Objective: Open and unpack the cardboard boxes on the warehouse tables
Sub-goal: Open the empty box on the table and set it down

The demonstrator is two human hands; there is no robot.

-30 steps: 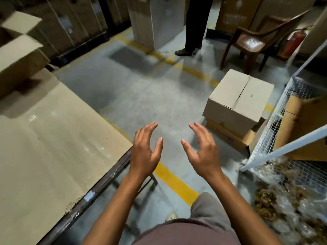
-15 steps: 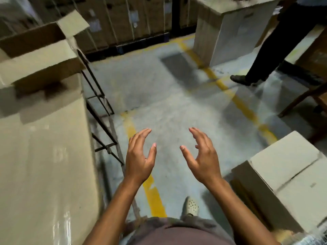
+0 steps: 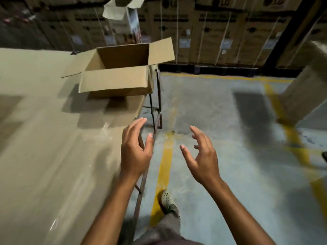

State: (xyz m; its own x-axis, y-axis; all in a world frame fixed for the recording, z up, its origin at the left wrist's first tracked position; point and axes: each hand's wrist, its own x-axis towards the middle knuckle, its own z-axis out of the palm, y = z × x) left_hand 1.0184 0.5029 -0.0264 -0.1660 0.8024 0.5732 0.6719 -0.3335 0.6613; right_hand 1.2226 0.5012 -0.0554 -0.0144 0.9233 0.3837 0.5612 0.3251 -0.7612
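Observation:
An open cardboard box point(image 3: 113, 82) stands at the far right corner of the cardboard-covered table point(image 3: 44, 156), its flaps spread outward; its inside is hidden from here. My left hand point(image 3: 136, 149) hovers over the table's right edge, well short of the box, fingers apart and empty. My right hand point(image 3: 201, 156) hangs over the floor to the right of the table, fingers spread and curled, holding nothing.
Tall stacked cartons point(image 3: 221, 32) line the back wall, with another opened box point(image 3: 123, 9) above them. A pale block point(image 3: 304, 89) stands on the floor at right. Yellow lines point(image 3: 164, 167) cross the grey concrete floor. My shoe point(image 3: 167, 200) is on the line.
The view has swung left: the closed floor boxes and the standing person have left the frame, and the open box on the table now sits ahead. Both hands stay raised and empty.

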